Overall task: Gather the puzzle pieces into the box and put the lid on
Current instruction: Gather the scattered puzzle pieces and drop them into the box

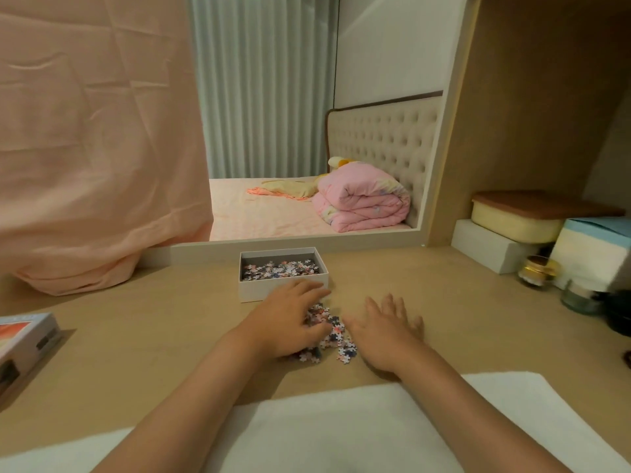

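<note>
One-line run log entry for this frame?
stage: gathering | left hand: on pieces | right hand: flat on table | box: open, part filled | lid: off, far left

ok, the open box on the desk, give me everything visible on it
The box is small, rectangular and white, cardboard by the look, lidless, with a dark grey inside. It sits upright on the wooden table, just before the mirror frame. Loose puzzle pieces lie in a shallow layer on its floor. The left hand reaches its near wall; actual contact can't be told.
</note>
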`<state>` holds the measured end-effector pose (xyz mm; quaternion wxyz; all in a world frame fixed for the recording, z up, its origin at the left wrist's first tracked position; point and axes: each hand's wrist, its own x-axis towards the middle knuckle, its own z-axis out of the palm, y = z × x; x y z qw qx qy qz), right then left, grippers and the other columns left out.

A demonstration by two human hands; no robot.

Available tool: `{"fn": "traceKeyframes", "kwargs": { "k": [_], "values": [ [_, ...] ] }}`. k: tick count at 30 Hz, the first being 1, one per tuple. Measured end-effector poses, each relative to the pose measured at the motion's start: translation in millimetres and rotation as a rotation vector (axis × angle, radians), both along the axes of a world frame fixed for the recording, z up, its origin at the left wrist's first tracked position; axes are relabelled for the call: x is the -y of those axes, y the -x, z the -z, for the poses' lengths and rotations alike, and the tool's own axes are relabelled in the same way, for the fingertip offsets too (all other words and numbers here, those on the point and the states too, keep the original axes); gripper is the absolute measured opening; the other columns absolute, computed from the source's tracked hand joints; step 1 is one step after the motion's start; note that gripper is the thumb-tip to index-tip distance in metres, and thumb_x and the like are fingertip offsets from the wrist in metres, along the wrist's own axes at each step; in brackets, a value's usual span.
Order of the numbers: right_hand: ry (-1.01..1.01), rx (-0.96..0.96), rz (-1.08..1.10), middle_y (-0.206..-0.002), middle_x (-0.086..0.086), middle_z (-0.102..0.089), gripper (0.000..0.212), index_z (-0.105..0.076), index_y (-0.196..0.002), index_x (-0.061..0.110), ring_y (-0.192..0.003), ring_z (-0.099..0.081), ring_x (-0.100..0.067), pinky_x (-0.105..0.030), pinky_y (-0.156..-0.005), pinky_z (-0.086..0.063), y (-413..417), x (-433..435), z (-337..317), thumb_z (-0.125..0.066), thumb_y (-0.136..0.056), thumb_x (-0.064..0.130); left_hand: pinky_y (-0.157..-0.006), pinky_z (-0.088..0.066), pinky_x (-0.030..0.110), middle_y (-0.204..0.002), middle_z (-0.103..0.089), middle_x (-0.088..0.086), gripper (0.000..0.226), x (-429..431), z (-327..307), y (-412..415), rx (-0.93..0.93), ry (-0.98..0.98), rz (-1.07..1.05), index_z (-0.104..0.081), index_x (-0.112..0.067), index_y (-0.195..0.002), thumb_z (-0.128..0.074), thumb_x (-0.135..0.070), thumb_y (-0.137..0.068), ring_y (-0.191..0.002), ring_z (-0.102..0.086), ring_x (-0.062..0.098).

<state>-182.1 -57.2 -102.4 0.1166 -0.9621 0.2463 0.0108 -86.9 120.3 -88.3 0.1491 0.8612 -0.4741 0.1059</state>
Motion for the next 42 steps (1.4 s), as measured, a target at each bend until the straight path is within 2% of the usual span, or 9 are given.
{"fn": "traceKeyframes", "kwargs": {
  "k": [6, 12, 16, 21, 22, 24, 28, 37, 42],
  "values": [
    [-0.048, 0.015, -0.076, -0.166, -0.016, 0.009, 0.078, -0.003, -0.159, 0.019, -0.153, 0.011, -0.03, -0.047, -0.122, 0.004, -2.0, -21.0, 14.9, -0.018, -0.099, 0.065, -0.122, -0.003, 0.039, -0.164, -0.003, -0.012, 0.099, -2.0, 16.8, 9.5, -0.15, -0.289, -0.032, -0.01, -0.037, -0.155, -0.033, -0.086, -0.073, -0.15, 0.004, 0.011],
    [-0.165, 0.138, -0.273, -0.162, -0.011, -0.023, 0.061, -0.025, -0.154, 0.018, -0.15, -0.015, -0.028, -0.049, -0.121, -0.013, -31.7, -55.4, 12.2, -0.026, -0.102, 0.05, -0.116, -0.019, 0.024, -0.158, -0.029, -0.009, 0.079, -24.3, 19.0, -3.7, -0.15, -0.038, 0.014, -0.025, -0.031, -0.153, -0.056, -0.058, -0.085, -0.144, -0.025, 0.011],
    [-0.583, 0.377, -0.251, -0.147, -0.001, -0.047, 0.041, -0.044, -0.143, 0.025, -0.134, -0.044, -0.021, -0.041, -0.111, -0.036, -46.5, -69.1, -0.4, -0.037, -0.103, 0.033, -0.108, -0.025, 0.021, -0.15, -0.041, -0.008, 0.073, -37.8, 11.8, -10.7, -0.186, 0.146, -0.003, -0.03, -0.032, -0.152, -0.061, -0.048, -0.087, -0.136, -0.033, 0.009],
    [-0.607, 0.543, -0.226, -0.129, 0.001, -0.059, 0.036, -0.058, -0.133, 0.028, -0.065, -0.058, -0.003, -0.024, -0.058, -0.05, -56.1, -54.8, -19.7, -0.04, -0.103, 0.019, -0.117, -0.024, 0.037, -0.15, -0.041, -0.006, 0.06, -44.9, 8.9, -32.6, -0.047, 0.312, -0.19, -0.039, -0.028, -0.148, -0.047, -0.05, -0.093, -0.139, -0.029, 0.013],
    [-0.578, 0.583, -0.227, -0.127, 0.001, -0.059, 0.036, -0.061, -0.13, 0.028, -0.067, -0.059, -0.004, -0.026, -0.059, -0.053, -58.7, -52.4, -23.1, -0.04, -0.102, 0.017, -0.119, -0.02, 0.038, -0.153, -0.037, -0.007, 0.059, -46.0, 9.2, -35.9, -0.031, 0.301, -0.228, -0.037, -0.029, -0.149, -0.045, -0.05, -0.095, -0.142, -0.025, 0.014],
    [-0.459, 0.636, -0.262, -0.129, 0.003, -0.057, 0.036, -0.064, -0.126, 0.025, -0.101, -0.06, -0.01, -0.033, -0.089, -0.054, -67.1, -46.7, -28.3, -0.041, -0.101, 0.013, -0.121, -0.011, 0.036, -0.159, -0.027, -0.009, 0.059, -48.8, 14.0, -44.2, -0.04, 0.238, -0.28, -0.033, -0.03, -0.151, -0.041, -0.053, -0.096, -0.147, -0.014, 0.013],
    [-0.128, 0.506, -0.428, -0.15, 0.001, -0.046, 0.043, -0.053, -0.141, 0.023, -0.139, -0.038, -0.018, -0.034, -0.117, -0.028, -84.8, -36.6, -30.3, -0.041, -0.101, 0.013, -0.119, -0.017, 0.034, -0.155, -0.035, -0.007, 0.055, -52.7, 19.0, -50.2, -0.139, 0.255, -0.257, -0.04, -0.026, -0.147, -0.046, -0.048, -0.097, -0.145, -0.018, 0.012],
    [-0.002, 0.456, -0.476, -0.138, 0.008, -0.056, 0.041, -0.055, -0.139, 0.03, -0.129, -0.045, -0.016, -0.037, -0.114, -0.027, -77.3, -32.9, -17.1, -0.044, -0.101, 0.021, -0.087, -0.034, 0.021, -0.123, -0.06, -0.009, 0.037, -53.0, 12.2, -41.1, -0.07, 0.32, -0.262, -0.057, -0.028, -0.128, -0.054, -0.04, -0.094, -0.111, -0.048, 0.007],
    [-0.018, 0.502, -0.521, -0.127, 0.006, -0.062, 0.037, -0.061, -0.132, 0.028, -0.119, -0.051, -0.016, -0.04, -0.107, -0.038, -66.6, -30.3, -25.2, -0.047, -0.099, 0.021, -0.1, -0.02, 0.023, -0.121, -0.06, -0.017, 0.036, -51.4, 11.6, -32.7, 0.065, 0.286, -0.277, -0.059, -0.033, -0.124, -0.044, -0.048, -0.095, -0.116, -0.049, 0.007]
  ]
}}
